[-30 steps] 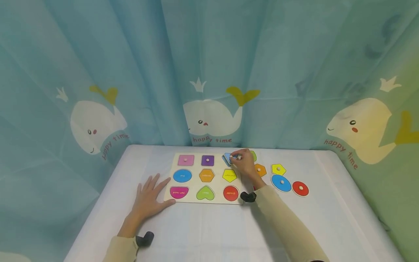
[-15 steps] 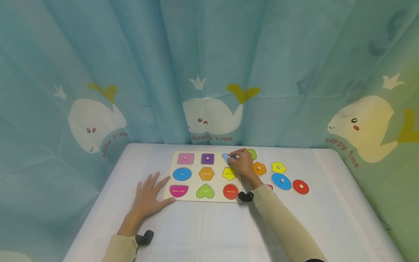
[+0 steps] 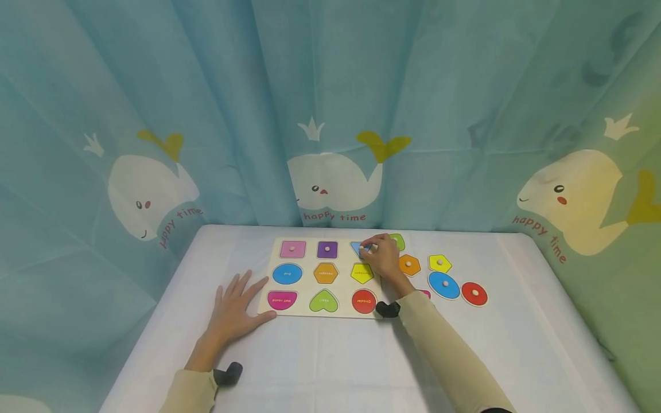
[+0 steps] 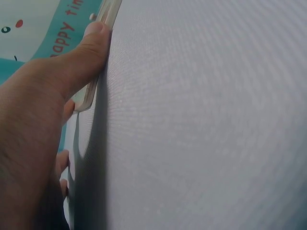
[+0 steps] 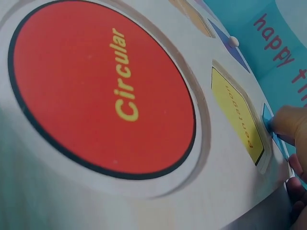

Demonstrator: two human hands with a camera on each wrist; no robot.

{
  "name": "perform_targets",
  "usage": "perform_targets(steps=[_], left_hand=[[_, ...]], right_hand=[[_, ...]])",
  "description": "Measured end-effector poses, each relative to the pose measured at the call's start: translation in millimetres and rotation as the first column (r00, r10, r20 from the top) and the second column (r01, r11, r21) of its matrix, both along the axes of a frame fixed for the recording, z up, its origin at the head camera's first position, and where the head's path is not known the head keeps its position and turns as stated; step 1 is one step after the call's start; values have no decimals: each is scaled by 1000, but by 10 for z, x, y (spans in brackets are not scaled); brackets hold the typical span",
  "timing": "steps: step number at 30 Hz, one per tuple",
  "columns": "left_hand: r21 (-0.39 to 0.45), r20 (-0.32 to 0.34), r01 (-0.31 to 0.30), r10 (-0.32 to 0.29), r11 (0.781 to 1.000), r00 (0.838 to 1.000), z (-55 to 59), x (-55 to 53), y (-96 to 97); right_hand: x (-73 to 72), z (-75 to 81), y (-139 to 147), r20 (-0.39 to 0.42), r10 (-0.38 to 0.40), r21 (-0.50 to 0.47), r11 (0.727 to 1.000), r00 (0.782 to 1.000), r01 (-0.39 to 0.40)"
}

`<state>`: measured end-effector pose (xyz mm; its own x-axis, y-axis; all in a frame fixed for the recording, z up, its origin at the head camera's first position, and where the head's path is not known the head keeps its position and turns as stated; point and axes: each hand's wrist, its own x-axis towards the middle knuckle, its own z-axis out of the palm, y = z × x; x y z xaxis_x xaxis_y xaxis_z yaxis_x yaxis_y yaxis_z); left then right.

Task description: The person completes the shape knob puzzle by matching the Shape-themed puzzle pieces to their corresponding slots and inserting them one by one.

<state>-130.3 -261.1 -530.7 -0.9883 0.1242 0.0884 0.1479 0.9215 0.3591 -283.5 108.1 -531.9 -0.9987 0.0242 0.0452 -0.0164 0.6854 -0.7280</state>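
Note:
A white shape puzzle board [image 3: 304,289] lies on the table. At its far right corner my right hand [image 3: 383,257] pinches the knob of a blue triangle piece [image 3: 356,247], which lies at its slot. In the right wrist view the fingertips [image 5: 286,122] hide most of that triangle [image 5: 266,115]. My left hand [image 3: 234,307] is spread flat, its thumb and index finger touching the board's left edge. The left wrist view shows the thumb [image 4: 91,48] against the board's side. A pink rectangle piece [image 3: 292,249] and a purple square piece [image 3: 327,249] sit in the far row.
Right of the board lie loose knobbed pieces: green [image 3: 397,241], an orange hexagon [image 3: 409,265], a yellow pentagon [image 3: 440,263], a blue oval [image 3: 444,285] and a red circle [image 3: 474,293]. My right sleeve partly covers a magenta piece [image 3: 426,293]. A whale-print curtain [image 3: 330,103] hangs behind the table.
The blue triangle has moved slightly left and now lines up with its slot, where a gap showed before. My right hand shifted a little with it; my left hand stayed put.

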Motion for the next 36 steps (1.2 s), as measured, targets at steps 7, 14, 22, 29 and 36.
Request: perform_targets(steps=[7,14,22,29,36], left_hand=[[8,-5,0,0,1000,1000,-7,6,-4],[14,-2,1,-1,1000,1000,-15,7,-11],[12,0,3,-3,1000,1000,-11,14,-3],[20,-3,5,-5,1000,1000,-26,5,-9],[9,-3,7,-7,1000,1000,-53,-6,-24]], right_hand=[[-13,-15,-2,8,0,4,1000,1000,0],[-22,-33,-6,-5,5,5,1000,1000,-5],[-19,-37,39,-22,44,4,999,999,-44],[91,69,262,-150,175,-78,979,973,-188],[269,163,626,-225,176,-110,973,958,-205]])
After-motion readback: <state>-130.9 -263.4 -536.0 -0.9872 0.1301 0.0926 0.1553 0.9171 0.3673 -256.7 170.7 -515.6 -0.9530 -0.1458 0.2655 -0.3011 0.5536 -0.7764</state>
